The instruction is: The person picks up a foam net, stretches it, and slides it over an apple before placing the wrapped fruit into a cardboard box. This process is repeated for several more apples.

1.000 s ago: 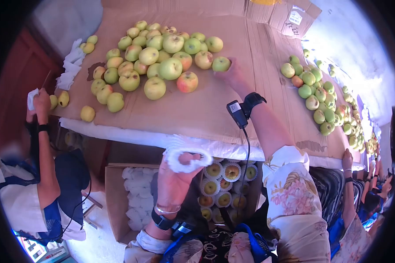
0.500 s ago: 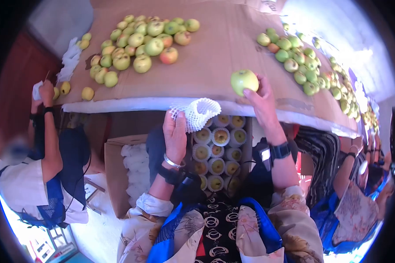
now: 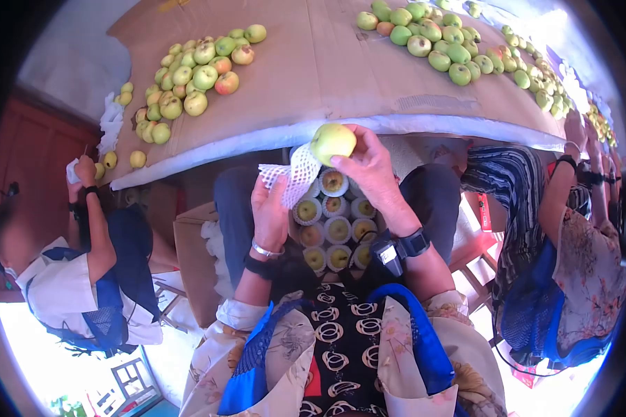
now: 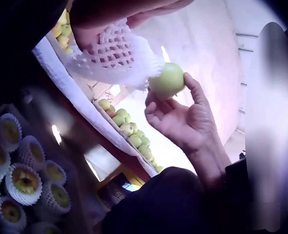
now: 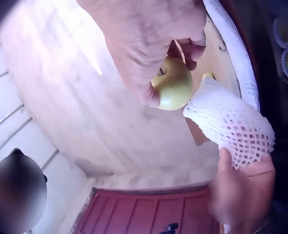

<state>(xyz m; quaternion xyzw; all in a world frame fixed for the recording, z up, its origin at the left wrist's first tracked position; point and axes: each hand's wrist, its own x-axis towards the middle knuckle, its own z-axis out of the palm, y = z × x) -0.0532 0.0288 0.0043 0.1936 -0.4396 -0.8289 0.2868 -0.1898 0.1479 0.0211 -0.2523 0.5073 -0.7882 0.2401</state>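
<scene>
My right hand (image 3: 372, 170) grips a yellow-green apple (image 3: 332, 144) between thumb and fingers, in front of my chest. In my left hand (image 3: 270, 214) is a white foam net sleeve (image 3: 299, 177), pinched by its lower part with the mouth turned toward the apple. Apple and sleeve mouth are right beside each other. From the right wrist, the apple (image 5: 174, 85) shows its stem dip near the thumb, and the sleeve (image 5: 232, 119) spreads open toward it. The left wrist view shows the apple (image 4: 167, 79) at the sleeve's rim.
Below my hands stands a box of apples in foam sleeves (image 3: 337, 229). A cardboard box (image 3: 196, 257) with white sleeves is left of it. Loose apples lie in a left pile (image 3: 188, 76) and a right pile (image 3: 452, 48) on the cardboard-covered table (image 3: 313, 76). People sit on both sides.
My right hand has picked the apple from the edge of the left pile and carried it back to the sleeve. My left hand has turned the sleeve's mouth to the apple.
</scene>
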